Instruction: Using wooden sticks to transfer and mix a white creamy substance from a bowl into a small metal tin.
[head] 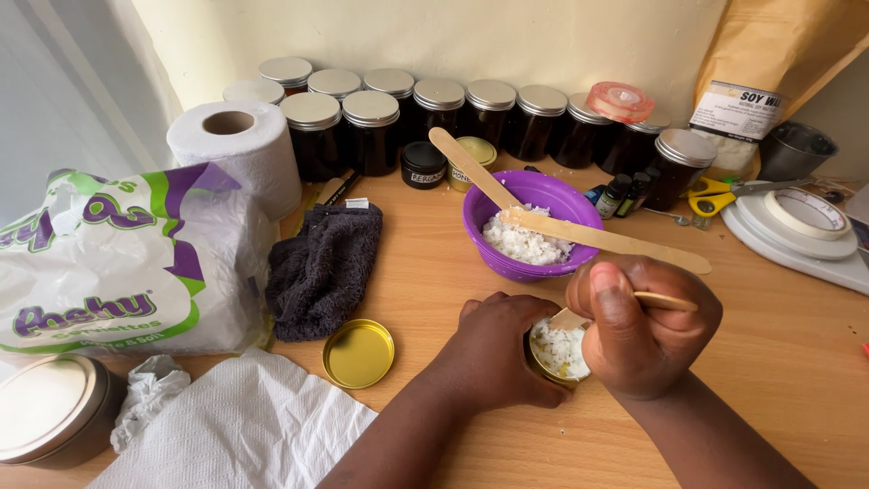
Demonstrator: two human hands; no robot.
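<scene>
I had the left hand (pixel 493 349) wrapped around a small gold tin (pixel 554 353) on the wooden surface (pixel 787 362), fingers curled tight against its side. The tin sat just in front of me, holding white flaky wax. My right hand (pixel 638 321) was closed in a fist around a short wooden stick (pixel 665 302), pinching it, and the stick's flat end dipped into the wax in the tin.

Just beyond the tin stood a purple bowl (pixel 543 195) with more of the white flakes, and two long wooden sticks (pixel 602 238) leaned across its rim. The tin's gold lid (pixel 358 353) lay open-side up to the left, near a dark folded cloth (pixel 324 267). Further left I saw a roll of tissue (pixel 240 145), a plastic pack of serviettes (pixel 118 263), white paper sheets (pixel 244 430) and another round tin with a metal lid (pixel 50 407) at the near corner.

A row of dark jars with silver lids (pixel 439 118) lined the wall. On the right were small dropper bottles (pixel 625 195), yellow-handled scissors (pixel 715 195), a roll of tape (pixel 806 213) resting on a white scale (pixel 797 254), and a brown paper bag (pixel 778 54).
</scene>
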